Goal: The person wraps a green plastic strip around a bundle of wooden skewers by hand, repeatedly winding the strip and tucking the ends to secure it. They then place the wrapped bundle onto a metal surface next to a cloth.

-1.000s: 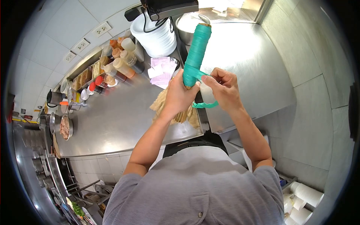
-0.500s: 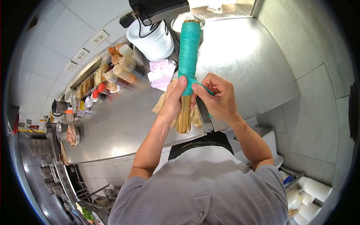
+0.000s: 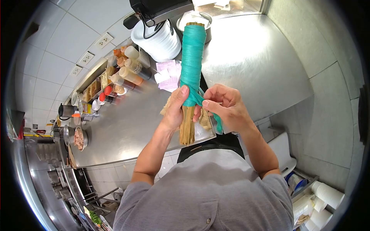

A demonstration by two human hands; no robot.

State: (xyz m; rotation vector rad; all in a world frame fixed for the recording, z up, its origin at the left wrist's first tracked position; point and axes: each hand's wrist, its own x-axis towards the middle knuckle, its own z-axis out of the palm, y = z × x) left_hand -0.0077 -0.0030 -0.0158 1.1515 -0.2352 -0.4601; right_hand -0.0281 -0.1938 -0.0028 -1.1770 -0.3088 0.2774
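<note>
A bundle of thin bamboo-like sticks [image 3: 187, 127] stands out over the counter, most of its length wound in a green plastic strip [image 3: 192, 54]. My left hand [image 3: 175, 106] is closed around the lower end of the wrapping, thumb lying on the green. To the right of the bundle, my right hand [image 3: 225, 107] pinches the strip where it leaves the wrapping. The strip's loose end dangles below the right fingers. Bare sticks show beneath the wrapping, and a tan cloth [image 3: 204, 121] lies partly hidden behind them.
On the steel counter [image 3: 119, 134], pink paper slips [image 3: 167, 75] lie near a stack of white plates [image 3: 156, 42]. Sauce bottles [image 3: 131, 75] line the left wall. A metal bowl of raw meat [image 3: 80, 138] sits at the far left. Another steel surface [image 3: 258, 65] extends rightward.
The lower end of the bundle has shifted slightly down. My right hand has moved a little lower with the strip, and more of the strip's loose end now hangs below it.
</note>
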